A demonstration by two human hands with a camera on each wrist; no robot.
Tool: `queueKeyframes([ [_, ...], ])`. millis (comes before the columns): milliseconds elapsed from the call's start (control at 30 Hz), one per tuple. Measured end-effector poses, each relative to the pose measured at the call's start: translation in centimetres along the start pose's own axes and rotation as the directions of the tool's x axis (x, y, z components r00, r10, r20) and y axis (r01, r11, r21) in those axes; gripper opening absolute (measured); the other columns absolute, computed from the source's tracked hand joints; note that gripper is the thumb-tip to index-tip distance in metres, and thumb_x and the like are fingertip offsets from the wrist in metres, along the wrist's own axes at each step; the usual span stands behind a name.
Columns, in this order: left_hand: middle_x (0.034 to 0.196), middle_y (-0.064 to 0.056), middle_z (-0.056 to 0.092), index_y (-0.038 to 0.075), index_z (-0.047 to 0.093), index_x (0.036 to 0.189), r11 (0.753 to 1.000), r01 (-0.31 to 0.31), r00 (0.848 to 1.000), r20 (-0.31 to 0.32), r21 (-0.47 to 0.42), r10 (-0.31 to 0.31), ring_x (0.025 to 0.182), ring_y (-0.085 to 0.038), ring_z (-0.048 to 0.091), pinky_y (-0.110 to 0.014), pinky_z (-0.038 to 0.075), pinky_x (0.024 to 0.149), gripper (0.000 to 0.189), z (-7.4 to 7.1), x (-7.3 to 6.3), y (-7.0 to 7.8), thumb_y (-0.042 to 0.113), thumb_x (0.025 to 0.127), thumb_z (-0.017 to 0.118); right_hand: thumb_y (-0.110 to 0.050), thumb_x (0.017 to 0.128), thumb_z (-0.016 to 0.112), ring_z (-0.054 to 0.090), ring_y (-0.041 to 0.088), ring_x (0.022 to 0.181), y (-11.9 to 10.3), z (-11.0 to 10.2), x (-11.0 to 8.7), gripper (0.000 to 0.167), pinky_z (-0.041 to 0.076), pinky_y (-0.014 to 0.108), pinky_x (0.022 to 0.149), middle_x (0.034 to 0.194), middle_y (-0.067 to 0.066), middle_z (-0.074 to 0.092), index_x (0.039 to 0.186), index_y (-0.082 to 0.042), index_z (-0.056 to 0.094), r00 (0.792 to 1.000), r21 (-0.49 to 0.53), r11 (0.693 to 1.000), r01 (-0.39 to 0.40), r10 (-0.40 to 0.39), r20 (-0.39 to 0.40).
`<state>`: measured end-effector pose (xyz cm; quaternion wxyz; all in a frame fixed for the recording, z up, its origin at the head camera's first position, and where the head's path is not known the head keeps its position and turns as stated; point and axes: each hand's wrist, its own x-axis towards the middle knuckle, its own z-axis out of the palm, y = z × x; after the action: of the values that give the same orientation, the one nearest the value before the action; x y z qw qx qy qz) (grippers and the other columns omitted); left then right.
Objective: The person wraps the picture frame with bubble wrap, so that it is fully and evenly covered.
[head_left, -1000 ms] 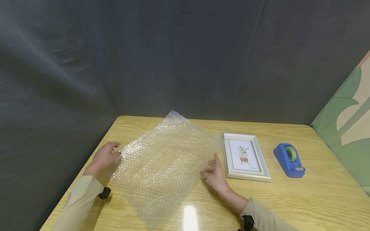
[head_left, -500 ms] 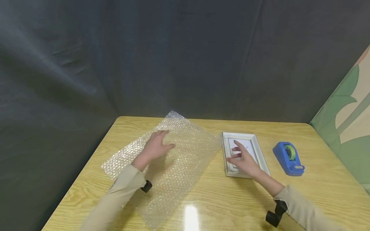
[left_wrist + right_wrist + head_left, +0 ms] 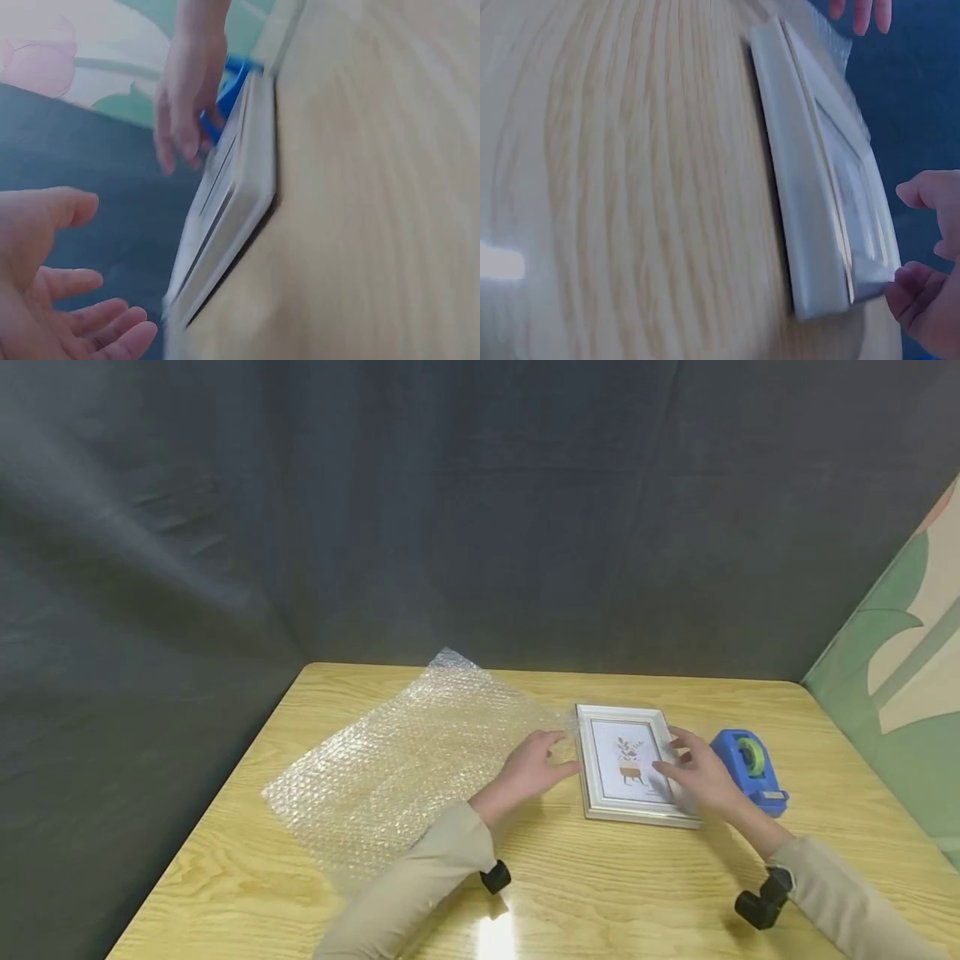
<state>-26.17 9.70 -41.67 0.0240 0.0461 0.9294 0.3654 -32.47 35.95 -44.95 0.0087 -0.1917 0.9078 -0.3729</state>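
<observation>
A white picture frame (image 3: 628,768) with a potted-plant print lies face up on the table. My left hand (image 3: 531,768) is by its left edge, fingers spread and thumb toward the frame. In the left wrist view that hand (image 3: 67,292) shows its fingers apart, holding nothing. My right hand (image 3: 701,772) is at the frame's right side, its thumb over the border and its fingers beyond the outer edge. In the right wrist view the fingertips (image 3: 915,289) come right at the frame's edge (image 3: 810,195). Bubble wrap (image 3: 420,752) lies flat on the left, partly covered by my left arm.
A blue tape dispenser (image 3: 750,768) with green tape stands just right of the frame, partly behind my right hand. The wooden table (image 3: 600,893) ends at a dark curtain (image 3: 480,527) at the back. A patterned panel (image 3: 915,693) borders the right side.
Both hands have left the bubble wrap and moved right, to either side of the picture frame. The right hand crossed over the frame to its far side. The frame stays in place.
</observation>
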Motion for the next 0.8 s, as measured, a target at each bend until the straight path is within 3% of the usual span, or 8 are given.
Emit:
queueKeyframes([
  [200,0.128,-0.009,0.052,0.008,0.05,0.129,0.998,0.046,0.999,0.013,-0.033,-0.045,0.113,-0.02,0.051,-0.03,0.044,0.093,0.056,4.1,0.9,1.1,0.034,0.082,0.065,-0.012,0.084,0.061,0.05,0.046,0.095,1.2,0.2,-0.1,0.064,0.046,0.052,0.076,0.113,0.037,0.046,0.129,0.019,0.029,0.999,-0.026,0.999,-0.024,0.023,-0.027],
  [300,0.112,-0.008,0.058,0.006,0.056,0.121,0.998,0.062,0.998,-0.002,-0.02,-0.062,0.097,-0.017,0.055,-0.026,0.048,0.082,0.048,5.2,1.2,0.9,0.023,0.078,0.069,-0.009,0.084,0.06,0.05,0.047,0.097,1.5,0.4,-0.2,0.061,0.046,0.052,0.078,0.114,0.038,0.045,0.128,0.02,0.03,0.999,-0.018,0.999,-0.037,0.037,-0.03],
  [467,0.084,0.0,0.05,0.009,0.061,0.112,0.998,0.054,0.997,-0.048,-0.022,-0.055,0.071,-0.01,0.045,-0.019,0.042,0.06,0.043,5.9,1.3,0.4,0.009,0.07,0.071,-0.003,0.084,0.055,0.052,0.045,0.097,1.9,0.8,-0.5,0.053,0.046,0.05,0.08,0.114,0.039,0.047,0.125,0.022,0.034,0.997,0.013,0.998,-0.065,0.065,-0.034],
  [800,0.088,0.0,0.05,0.007,0.061,0.111,0.988,0.024,1.0,-0.007,-0.15,-0.025,0.069,-0.007,0.044,-0.016,0.042,0.055,0.045,6.4,0.1,0.4,0.003,0.067,0.072,-0.001,0.084,0.055,0.054,0.043,0.095,2.1,0.5,-2.6,0.048,0.049,0.043,0.077,0.111,0.037,0.05,0.124,0.02,0.037,0.998,0.013,0.998,-0.063,0.064,-0.012],
])
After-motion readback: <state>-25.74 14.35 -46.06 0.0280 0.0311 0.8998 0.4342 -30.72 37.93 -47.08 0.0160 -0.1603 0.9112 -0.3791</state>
